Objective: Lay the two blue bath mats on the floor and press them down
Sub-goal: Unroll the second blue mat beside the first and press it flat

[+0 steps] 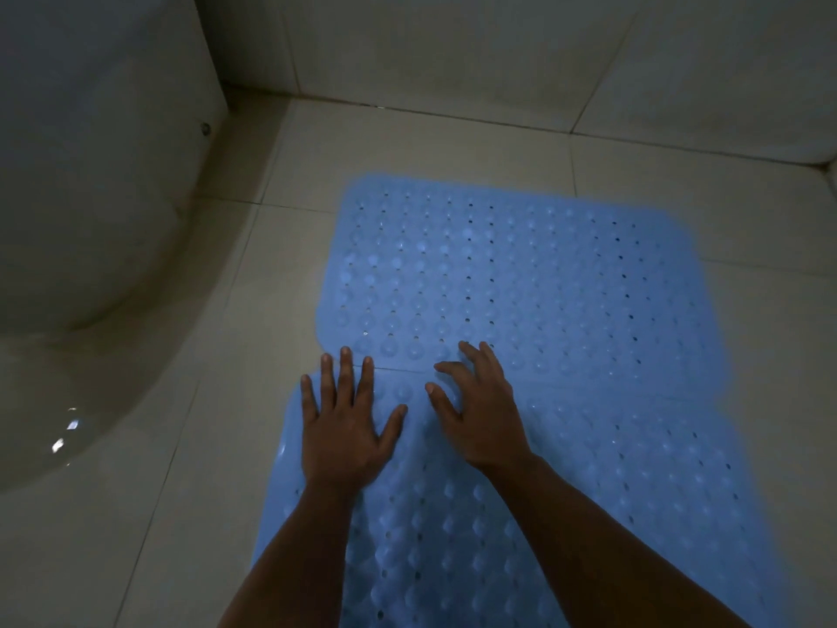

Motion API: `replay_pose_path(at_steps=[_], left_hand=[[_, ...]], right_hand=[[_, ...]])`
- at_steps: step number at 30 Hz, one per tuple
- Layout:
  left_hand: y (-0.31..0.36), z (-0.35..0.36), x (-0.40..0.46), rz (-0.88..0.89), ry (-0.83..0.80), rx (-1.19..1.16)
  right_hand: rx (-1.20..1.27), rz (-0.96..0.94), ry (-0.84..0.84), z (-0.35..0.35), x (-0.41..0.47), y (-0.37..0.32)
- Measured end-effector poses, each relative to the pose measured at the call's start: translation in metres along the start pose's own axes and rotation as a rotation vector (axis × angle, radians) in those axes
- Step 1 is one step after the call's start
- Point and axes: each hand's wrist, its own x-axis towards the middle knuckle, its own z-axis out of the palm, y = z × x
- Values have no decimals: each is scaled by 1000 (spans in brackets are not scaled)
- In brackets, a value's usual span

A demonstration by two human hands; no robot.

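Pale floor tiles with thin grout lines, spreading from six o'clock up to twelve. White toilet bowl, rounded and glossy, filling nine to eleven o'clock, resting on the floor. Small dark screw on its side near eleven. Bright glints of light on its curved base at eight o'clock. Tiled wall across twelve to two, meeting the floor in a dark, grimy seam.
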Motion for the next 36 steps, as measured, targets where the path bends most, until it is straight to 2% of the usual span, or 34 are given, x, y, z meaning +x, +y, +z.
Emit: replay_pose_path(at_steps=[11,16,18,20,23,27,30,36], left_hand=[[-1,1,3,2,3,-1],[-2,1,4,11,11,-31],[0,-2,6,8,-28,-46],[0,-9,12,7,-127,-92],[-10,-36,22,-9,-305,-189],[-27,-74,21,23,-148,-135],[-31,-84,11,22,-93,-130],[-43,-63,7,88,33,-49]], right_hand=[[38,-94,60,14,0,0],[-3,-129,23,10,-8,9],[-41,-141,44,4,-9,11],[-93,-75,15,-6,-6,7],[-186,99,-194,-19,-5,-15],[-203,133,-276,-3,-2,-48],[-252,111,-321,30,0,-66],[-399,-58,-140,82,-14,-60]])
